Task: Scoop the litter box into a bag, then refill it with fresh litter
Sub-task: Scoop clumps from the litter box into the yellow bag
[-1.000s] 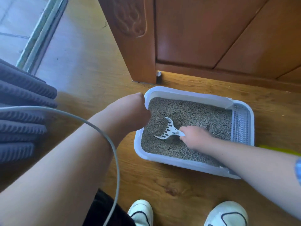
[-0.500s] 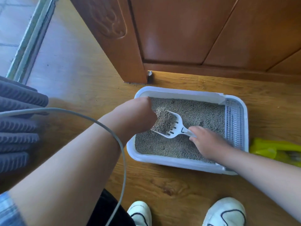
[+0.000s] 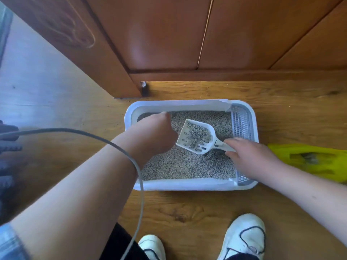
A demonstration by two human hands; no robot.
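A white litter box [image 3: 187, 185] lies on the wooden floor, filled with grey litter [image 3: 187, 166]; a grey grille runs along its right end. My right hand [image 3: 249, 156] grips the handle of a white slotted scoop [image 3: 195, 136]. The scoop is lifted a little above the litter, roughly level, with a small heap of granules in it. My left hand [image 3: 155, 132] hangs over the box's left part, close to the scoop's front edge, its fingers curled under and hidden. A yellow bag [image 3: 309, 160] lies on the floor just right of the box.
A brown wooden door [image 3: 169, 34] stands right behind the box. A grey cable [image 3: 112, 141] loops across my left forearm. My white shoes [image 3: 244, 239] are on the floor in front of the box. A dark ribbed object [image 3: 7, 147] sits at the left edge.
The scoop has risen out of the litter with a load and moved right and toward level. My left hand shifted from the box's left rim to over the litter. The camera tilted down.
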